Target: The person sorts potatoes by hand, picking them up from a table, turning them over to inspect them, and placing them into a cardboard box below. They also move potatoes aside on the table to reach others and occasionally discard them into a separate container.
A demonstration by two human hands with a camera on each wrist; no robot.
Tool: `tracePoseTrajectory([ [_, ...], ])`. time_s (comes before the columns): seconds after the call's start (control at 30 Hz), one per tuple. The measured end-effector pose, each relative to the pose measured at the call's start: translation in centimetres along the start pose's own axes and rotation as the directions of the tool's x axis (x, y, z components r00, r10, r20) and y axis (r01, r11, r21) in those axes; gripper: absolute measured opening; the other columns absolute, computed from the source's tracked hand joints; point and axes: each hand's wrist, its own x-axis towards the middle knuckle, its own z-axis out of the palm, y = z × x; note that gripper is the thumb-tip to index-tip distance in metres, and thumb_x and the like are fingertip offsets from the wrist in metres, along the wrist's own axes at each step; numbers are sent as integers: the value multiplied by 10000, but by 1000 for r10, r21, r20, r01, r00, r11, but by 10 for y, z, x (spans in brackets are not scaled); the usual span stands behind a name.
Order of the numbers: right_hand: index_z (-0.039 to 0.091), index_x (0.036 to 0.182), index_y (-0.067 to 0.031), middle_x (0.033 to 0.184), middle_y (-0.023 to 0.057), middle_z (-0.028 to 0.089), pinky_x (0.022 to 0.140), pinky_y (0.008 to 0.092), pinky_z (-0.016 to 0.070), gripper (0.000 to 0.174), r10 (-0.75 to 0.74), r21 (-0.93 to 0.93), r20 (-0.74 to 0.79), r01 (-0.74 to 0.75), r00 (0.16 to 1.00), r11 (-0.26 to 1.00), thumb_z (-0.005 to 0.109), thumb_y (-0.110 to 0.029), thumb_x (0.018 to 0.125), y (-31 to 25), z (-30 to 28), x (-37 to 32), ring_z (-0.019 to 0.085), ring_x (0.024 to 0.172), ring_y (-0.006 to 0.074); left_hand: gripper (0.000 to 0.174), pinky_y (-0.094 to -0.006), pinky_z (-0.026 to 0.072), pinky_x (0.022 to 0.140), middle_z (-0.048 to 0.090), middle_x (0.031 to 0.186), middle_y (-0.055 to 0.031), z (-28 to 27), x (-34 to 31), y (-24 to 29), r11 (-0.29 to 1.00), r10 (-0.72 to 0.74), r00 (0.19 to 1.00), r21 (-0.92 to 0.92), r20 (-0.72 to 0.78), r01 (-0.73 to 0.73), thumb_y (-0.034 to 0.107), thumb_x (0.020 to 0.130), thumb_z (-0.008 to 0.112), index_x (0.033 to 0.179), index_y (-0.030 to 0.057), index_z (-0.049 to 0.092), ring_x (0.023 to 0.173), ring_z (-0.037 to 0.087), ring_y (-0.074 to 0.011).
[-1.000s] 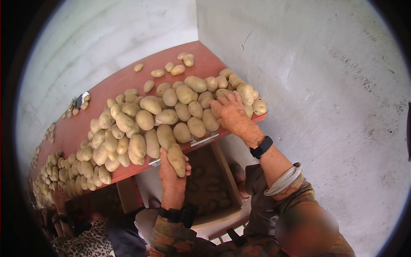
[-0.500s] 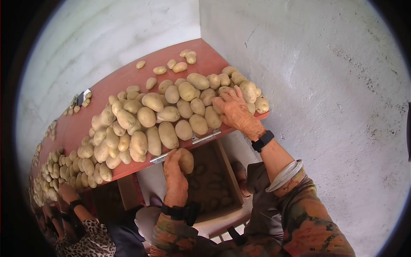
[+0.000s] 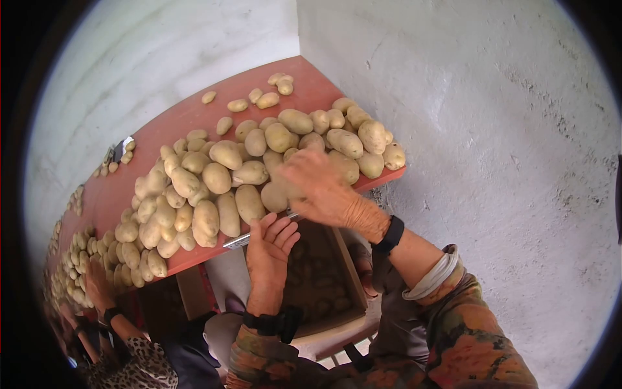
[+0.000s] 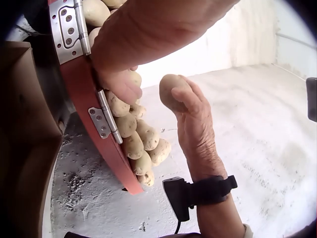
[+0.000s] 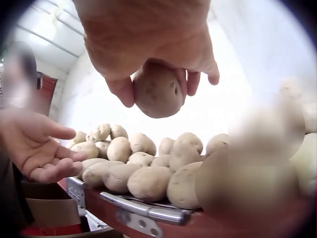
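My left hand (image 3: 269,253) is hovering palm up just off the table edge, above the box, fingers relaxed, holding nothing. My right hand (image 3: 321,185) is pinching one potato (image 5: 157,96) between thumb and fingers; the head view is blurring it, but both wrist views are showing the potato off the pile. Left to right: another person's hand (image 3: 99,285) is resting by the far-left end of the heap, grip unclear, can't tell. The potato pile (image 3: 219,178) is spreading along the front of the red table (image 3: 308,72), some loose potatoes (image 3: 267,100) lying behind. A metal hinge (image 3: 238,242) is showing on the front edge. The box (image 3: 348,269) is sitting below, dim potatoes inside. Rough wall (image 3: 486,129) is standing at far right. Judging by this, I'm mid-pick, handling potatoes singly; the next move is probably calling for a firm pinch and a steady, waiting left palm.
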Motion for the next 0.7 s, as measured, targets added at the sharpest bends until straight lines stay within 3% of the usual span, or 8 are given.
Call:
tracePoseTrajectory([
  [0.07, 517, 1128, -28, 1063, 149, 525, 1024, 487, 312, 496, -33, 30, 27, 32, 999, 999, 640, -158, 666, -14, 10, 0, 451, 1091, 334, 570, -407, 474, 908, 559, 1155, -180, 5, 0, 3, 999, 13, 1000, -52, 22, -11, 477, 956, 417, 1248, -12, 433, 1081, 558, -292],
  [0.13, 478, 1182, -61, 1076, 125, 507, 973, 447, 359, 526, -98, 72, 91, 92, 991, 993, 664, -208, 712, -28, 19, -3, 454, 1094, 339, 556, -394, 471, 910, 520, 1234, -113, 10, -3, 6, 970, 138, 980, -218, 145, -104, 512, 935, 438, 1228, 40, 462, 1087, 547, -239],
  [0.27, 515, 1130, -47, 1060, 129, 525, 957, 423, 375, 478, -152, 248, 166, 108, 974, 963, 664, -287, 745, -40, 29, -8, 461, 1085, 325, 517, -376, 473, 901, 510, 1252, -87, 11, -6, 12, 971, 108, 989, -225, 99, -83, 494, 936, 447, 1229, 69, 467, 1102, 536, -216],
  [0.33, 555, 1063, -31, 1017, 131, 553, 938, 417, 392, 413, -149, 280, 156, 101, 977, 955, 660, -296, 764, -38, 26, -3, 484, 1055, 317, 476, -367, 507, 812, 556, 1186, -79, 4, -3, 11, 975, 29, 997, -223, 65, -13, 473, 922, 477, 1193, 82, 498, 1049, 562, -206],
  [0.47, 581, 999, -21, 979, 123, 575, 923, 411, 407, 346, -127, 208, 92, 105, 988, 973, 655, -277, 778, -23, 31, 6, 511, 1020, 306, 420, -355, 527, 691, 617, 1028, -79, 2, -9, 16, 994, 36, 997, -103, -69, -43, 441, 902, 520, 1118, 82, 534, 911, 611, -206],
  [0.53, 611, 930, -46, 837, 91, 593, 872, 394, 428, 283, -58, 145, -86, 70, 995, 987, 649, -293, 796, -13, 35, 9, 539, 926, 279, 368, -336, 520, 598, 630, 872, -79, -1, -10, 17, 999, 38, 999, -29, -32, -39, 408, 880, 565, 1047, 81, 550, 759, 624, -209],
  [0.6, 611, 944, -52, 883, 94, 605, 878, 390, 429, 277, -60, 100, -69, 67, 996, 993, 648, -287, 803, -6, 34, 12, 539, 935, 284, 326, -324, 518, 587, 618, 835, -96, 1, -14, 19, 998, 39, 996, -49, -83, -43, 360, 876, 586, 1027, 75, 540, 704, 619, -220],
  [0.7, 591, 946, -51, 939, 114, 600, 878, 412, 430, 231, 55, 56, -25, -54, 998, 997, 644, -226, 805, 3, 29, 20, 531, 954, 312, 306, -328, 519, 599, 605, 838, -100, -4, -16, 20, 999, 40, 993, -31, -107, -43, 315, 883, 563, 1036, 52, 526, 723, 620, -221],
])
